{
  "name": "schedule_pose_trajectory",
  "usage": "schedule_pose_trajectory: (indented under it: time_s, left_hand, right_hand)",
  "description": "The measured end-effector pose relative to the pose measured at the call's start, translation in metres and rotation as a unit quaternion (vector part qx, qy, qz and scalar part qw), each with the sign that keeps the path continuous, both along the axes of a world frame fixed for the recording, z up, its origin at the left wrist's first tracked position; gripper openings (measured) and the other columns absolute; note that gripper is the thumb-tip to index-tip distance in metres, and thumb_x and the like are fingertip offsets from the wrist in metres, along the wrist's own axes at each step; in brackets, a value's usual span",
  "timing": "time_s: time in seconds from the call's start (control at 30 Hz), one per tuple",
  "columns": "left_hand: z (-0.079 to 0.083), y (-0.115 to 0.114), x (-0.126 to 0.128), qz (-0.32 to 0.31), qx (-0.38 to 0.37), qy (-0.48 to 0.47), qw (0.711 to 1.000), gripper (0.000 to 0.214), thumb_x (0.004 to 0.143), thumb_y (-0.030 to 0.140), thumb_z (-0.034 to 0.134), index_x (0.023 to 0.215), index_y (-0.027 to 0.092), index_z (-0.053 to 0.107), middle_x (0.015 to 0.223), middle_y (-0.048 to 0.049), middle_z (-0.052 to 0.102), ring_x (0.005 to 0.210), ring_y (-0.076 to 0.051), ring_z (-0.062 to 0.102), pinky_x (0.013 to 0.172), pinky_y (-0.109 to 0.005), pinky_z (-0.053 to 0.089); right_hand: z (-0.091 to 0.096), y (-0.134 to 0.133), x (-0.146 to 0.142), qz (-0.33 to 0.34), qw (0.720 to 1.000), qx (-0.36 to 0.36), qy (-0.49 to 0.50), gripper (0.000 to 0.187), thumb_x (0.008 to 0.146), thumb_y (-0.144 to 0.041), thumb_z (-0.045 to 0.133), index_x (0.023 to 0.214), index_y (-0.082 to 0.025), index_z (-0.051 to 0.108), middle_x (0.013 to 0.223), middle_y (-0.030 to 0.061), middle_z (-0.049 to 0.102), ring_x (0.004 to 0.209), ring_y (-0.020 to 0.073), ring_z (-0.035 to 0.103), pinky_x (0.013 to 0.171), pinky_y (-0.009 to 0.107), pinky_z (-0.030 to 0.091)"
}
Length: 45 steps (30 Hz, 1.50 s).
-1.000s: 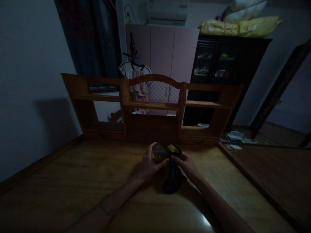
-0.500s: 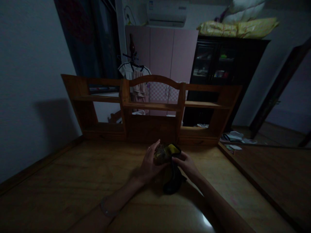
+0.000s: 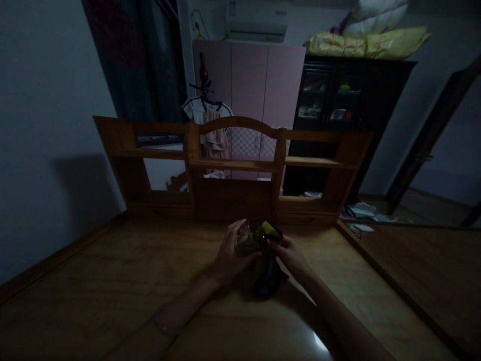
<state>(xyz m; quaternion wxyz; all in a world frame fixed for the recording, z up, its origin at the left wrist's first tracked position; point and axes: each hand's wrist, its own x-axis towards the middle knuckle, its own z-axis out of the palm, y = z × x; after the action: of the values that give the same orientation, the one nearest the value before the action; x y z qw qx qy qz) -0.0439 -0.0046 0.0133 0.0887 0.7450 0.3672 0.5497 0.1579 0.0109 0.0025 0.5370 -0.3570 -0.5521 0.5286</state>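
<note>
My left hand (image 3: 230, 255) is curved round the left side of a clear, rounded container (image 3: 247, 239). Greenish-brown contents show through its wall, too dim to make out. To its right, my right hand (image 3: 287, 253) grips the upper part of a black, boot-shaped thing (image 3: 267, 283) whose kind I cannot tell. Its black-rimmed top, tilted beside the container, shows yellow inside. The rounded lower end hangs over or rests on the tabletop; I cannot tell which. A small dark point juts out at its right. Fingers hide part of both things.
A wooden desk (image 3: 150, 265) spreads under my hands, backed by a wooden shelf unit (image 3: 235, 165). A wall (image 3: 52, 150) stands at the left. Behind are a pink wardrobe (image 3: 248, 85), hanging clothes (image 3: 210, 118) and a dark cabinet (image 3: 361, 95). Papers (image 3: 364, 213) lie at the right.
The clear container has turned slightly in my left hand. The yellow-lined top of the black thing has tipped a little to the right; both hands keep their hold.
</note>
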Motion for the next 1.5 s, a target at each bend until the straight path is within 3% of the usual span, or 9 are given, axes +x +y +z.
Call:
schedule_pose_trajectory:
  time_s: [0.6,0.9,1.23,1.5]
  left_hand:
    - [-0.006,0.001,-0.001,-0.023,0.001,0.032,0.999,0.086,0.068,0.042,0.077,0.138,0.025,0.029,0.136,-0.0106,0.042,0.127,-0.028,0.042,0.106,-0.047,0.039]
    - [-0.011,0.002,0.0,-0.065,0.097,0.178,0.977,0.078,0.081,0.035,0.064,0.143,0.018,0.021,0.137,-0.0134,0.041,0.132,-0.027,0.036,0.113,-0.05,0.031]
    - [-0.015,0.004,-0.001,-0.07,0.095,0.21,0.971,0.078,0.083,0.039,0.061,0.145,0.016,0.019,0.14,-0.0147,0.039,0.134,-0.028,0.033,0.113,-0.051,0.031]
    - [-0.013,0.001,0.002,-0.037,0.136,0.219,0.965,0.08,0.083,0.04,0.061,0.144,0.013,0.018,0.137,-0.0168,0.04,0.132,-0.029,0.035,0.113,-0.054,0.029]
  right_hand:
    - [0.006,-0.006,0.001,0.04,0.999,-0.026,-0.004,0.044,0.071,-0.046,0.073,0.104,-0.019,0.068,0.099,0.005,0.071,0.089,0.0214,0.063,0.078,0.032,0.048]
    - [0.008,-0.012,-0.001,0.075,0.996,-0.057,-0.009,0.044,0.074,-0.045,0.071,0.109,-0.021,0.066,0.106,0.004,0.069,0.096,0.023,0.063,0.084,0.034,0.047]
    - [0.0,-0.008,-0.005,0.075,0.994,-0.075,0.006,0.05,0.069,-0.049,0.074,0.11,-0.022,0.065,0.108,0.0049,0.068,0.102,0.0253,0.061,0.088,0.036,0.047]
    - [0.0,-0.01,-0.004,0.093,0.992,-0.081,0.022,0.047,0.072,-0.044,0.074,0.113,-0.022,0.064,0.107,0.0047,0.069,0.106,0.026,0.06,0.092,0.038,0.045]
